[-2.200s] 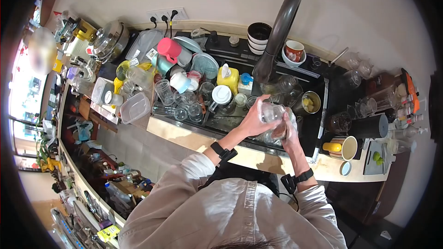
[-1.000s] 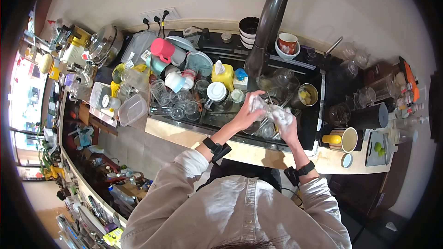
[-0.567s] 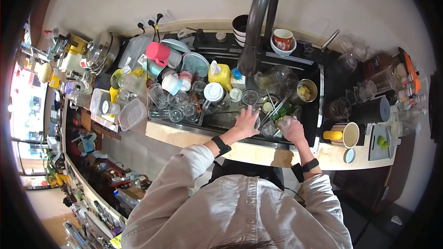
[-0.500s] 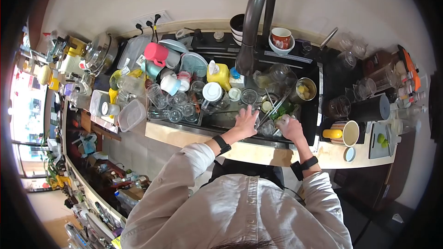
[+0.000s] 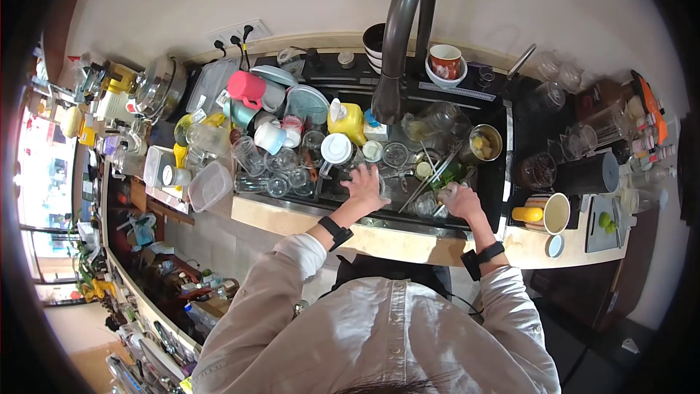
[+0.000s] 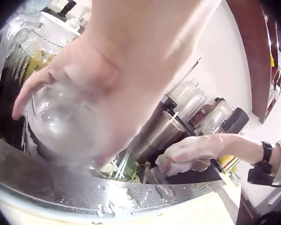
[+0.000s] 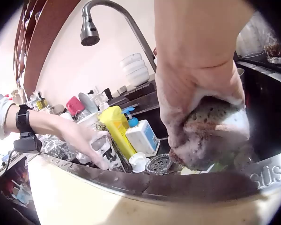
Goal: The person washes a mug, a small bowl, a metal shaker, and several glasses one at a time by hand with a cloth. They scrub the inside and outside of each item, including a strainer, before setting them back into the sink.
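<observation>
The left hand grips a probably slick, breakable clear glass, best held mid-wall; the right hand clutches a sponge.

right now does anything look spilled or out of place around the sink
Yes, mildly: wet splashes dot the sink's front rim, outside the basin, and loose green leaves lie in the sink by the right hand, looking like uncleared scraps.
</observation>
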